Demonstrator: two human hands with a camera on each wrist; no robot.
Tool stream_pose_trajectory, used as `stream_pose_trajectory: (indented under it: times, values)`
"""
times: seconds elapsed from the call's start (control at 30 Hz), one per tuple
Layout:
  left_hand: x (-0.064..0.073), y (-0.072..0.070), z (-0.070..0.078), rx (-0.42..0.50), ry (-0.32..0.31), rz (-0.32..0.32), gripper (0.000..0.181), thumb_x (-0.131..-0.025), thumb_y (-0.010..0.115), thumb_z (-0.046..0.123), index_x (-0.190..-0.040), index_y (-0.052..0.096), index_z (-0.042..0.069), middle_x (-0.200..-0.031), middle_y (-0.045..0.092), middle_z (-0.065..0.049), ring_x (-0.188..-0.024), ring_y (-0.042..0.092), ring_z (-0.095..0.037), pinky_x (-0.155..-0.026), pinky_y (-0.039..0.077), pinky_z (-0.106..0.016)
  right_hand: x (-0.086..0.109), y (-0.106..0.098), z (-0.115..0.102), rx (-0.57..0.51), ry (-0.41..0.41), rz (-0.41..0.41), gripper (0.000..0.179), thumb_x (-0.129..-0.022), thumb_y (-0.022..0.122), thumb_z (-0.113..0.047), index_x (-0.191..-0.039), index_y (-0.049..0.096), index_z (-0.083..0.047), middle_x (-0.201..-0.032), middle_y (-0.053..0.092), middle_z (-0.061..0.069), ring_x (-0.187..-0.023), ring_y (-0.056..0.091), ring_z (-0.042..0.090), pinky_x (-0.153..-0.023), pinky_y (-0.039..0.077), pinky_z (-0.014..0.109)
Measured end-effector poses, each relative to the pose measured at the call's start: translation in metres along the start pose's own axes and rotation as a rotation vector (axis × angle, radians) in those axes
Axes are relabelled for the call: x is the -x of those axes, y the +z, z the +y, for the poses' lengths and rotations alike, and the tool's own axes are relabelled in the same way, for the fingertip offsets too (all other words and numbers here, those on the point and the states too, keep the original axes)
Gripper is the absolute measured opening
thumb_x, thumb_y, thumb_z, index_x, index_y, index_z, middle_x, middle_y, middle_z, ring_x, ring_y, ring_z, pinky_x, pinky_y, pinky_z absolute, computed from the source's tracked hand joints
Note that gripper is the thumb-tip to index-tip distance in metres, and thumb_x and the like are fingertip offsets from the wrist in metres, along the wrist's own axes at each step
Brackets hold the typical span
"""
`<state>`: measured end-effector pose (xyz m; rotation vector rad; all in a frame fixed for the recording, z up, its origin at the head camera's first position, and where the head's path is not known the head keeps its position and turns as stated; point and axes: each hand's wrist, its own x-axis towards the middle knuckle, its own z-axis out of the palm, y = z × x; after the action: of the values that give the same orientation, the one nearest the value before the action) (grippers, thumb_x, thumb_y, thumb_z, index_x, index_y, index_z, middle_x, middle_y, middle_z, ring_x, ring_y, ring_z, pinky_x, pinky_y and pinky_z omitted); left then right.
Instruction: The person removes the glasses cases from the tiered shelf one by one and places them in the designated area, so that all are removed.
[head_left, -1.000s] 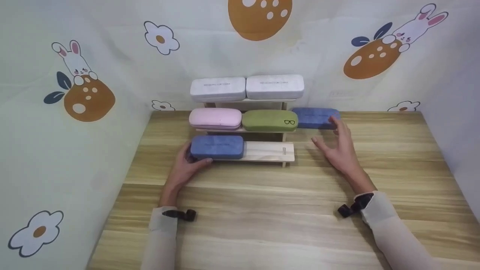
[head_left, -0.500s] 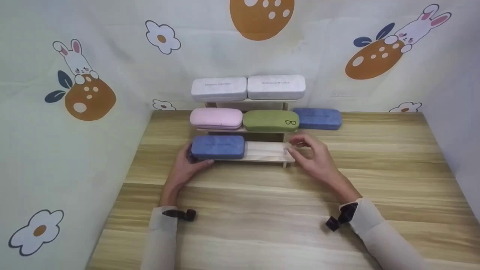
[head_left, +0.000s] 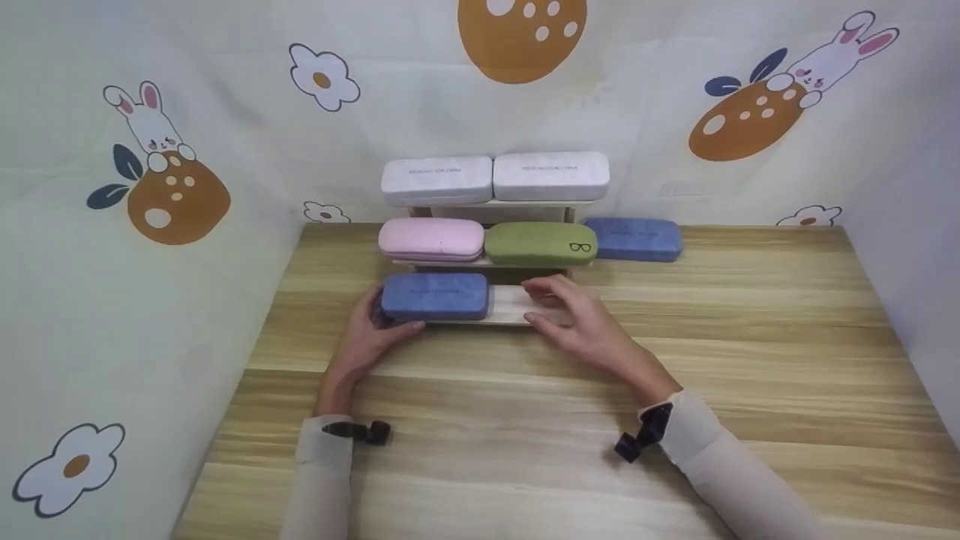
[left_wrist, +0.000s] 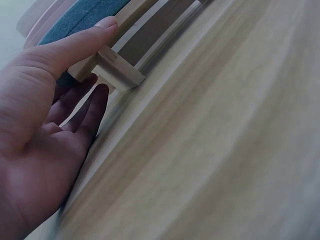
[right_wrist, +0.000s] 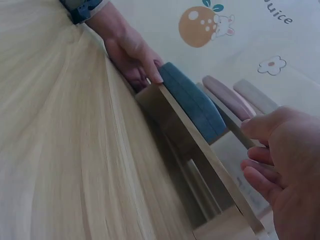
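Note:
My left hand (head_left: pixel 360 330) holds the left end of the wooden rack's (head_left: pixel 507 306) lowest tier, beside a blue glasses case (head_left: pixel 435 295). In the left wrist view its thumb (left_wrist: pixel 90 42) lies along the board's front edge and the case's lower side; other fingers curl by the end and leg, partly hidden. My right hand (head_left: pixel 581 319) hovers over the right part of that tier, fingers loosely bent and thumb apart, with nothing between them. In the right wrist view, the blue case (right_wrist: pixel 192 102) lies beyond that hand's fingertips.
A pink glasses case (head_left: pixel 431 238) and a green one (head_left: pixel 540 243) fill the middle tier. On top sit two white cases (head_left: pixel 436 180). Another blue case (head_left: pixel 641 238) lies on the table (head_left: pixel 480 450) behind right, near the patterned backdrop (head_left: pixel 645 112).
My right hand has moved from beside the rear blue case leftward and nearer, to over the lowest tier's right part. My left hand and the cases stay where they were.

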<state>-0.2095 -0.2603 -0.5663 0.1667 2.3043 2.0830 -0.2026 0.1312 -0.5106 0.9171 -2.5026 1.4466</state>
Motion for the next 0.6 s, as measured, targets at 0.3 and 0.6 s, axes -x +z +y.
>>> stream_pose_trajectory:
  times: [0.3,0.6]
  values:
    - [0.000,0.000,0.001,-0.013,-0.011,0.005,0.098,-0.077,0.099,0.010,-0.160,0.047,0.013,-0.157,0.059,-0.007,-0.149,0.054,-0.022,-0.130,0.041,-0.031,-0.019,0.024,-0.006,0.044,0.040,-0.095,0.060,-0.101,0.079,-0.032,-0.153,0.058,-0.011,-0.144,0.067,0.011,-0.132,0.066,0.026,-0.119,0.054,0.044]
    - [-0.002,-0.001,0.003,-0.011,-0.022,0.012,0.103,-0.077,0.099,0.009,-0.163,0.043,0.008,-0.159,0.058,-0.009,-0.152,0.052,-0.020,-0.129,0.040,-0.026,-0.034,0.045,-0.014,0.099,0.102,-0.113,0.074,-0.099,0.081,-0.032,-0.162,0.048,-0.011,-0.151,0.061,0.011,-0.139,0.061,0.029,-0.124,0.049,0.045]
